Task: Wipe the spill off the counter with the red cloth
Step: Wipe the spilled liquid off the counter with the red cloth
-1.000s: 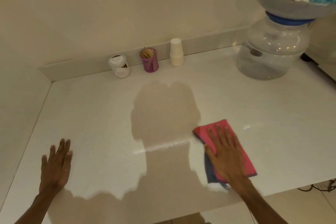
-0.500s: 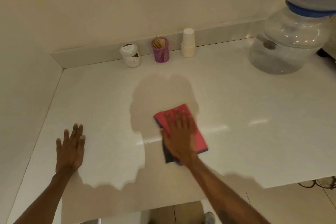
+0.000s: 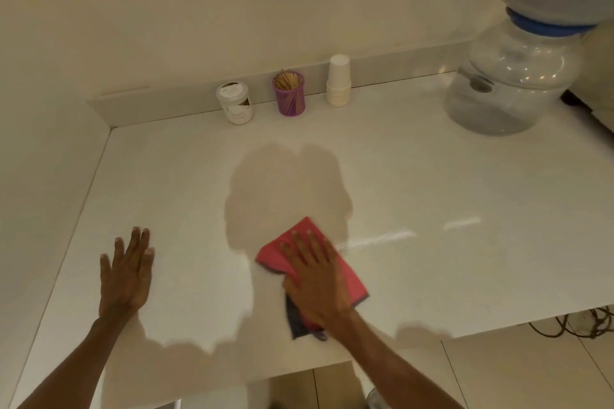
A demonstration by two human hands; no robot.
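The red cloth, folded with a dark grey underside showing at its near end, lies flat on the white counter near the front middle. My right hand presses down on it with fingers spread, covering most of it. My left hand rests palm down on the bare counter to the left, holding nothing. A thin shiny streak runs right from the cloth; I cannot tell whether it is liquid or a light reflection.
Along the back wall stand a white-lidded jar, a purple cup of wooden sticks and a stack of paper cups. A large water dispenser bottle sits at the back right. The counter's front edge is close to me, with cables below it.
My right hand has slid the red cloth leftward across the counter, from the right side to the middle. My left hand stays flat on the counter.
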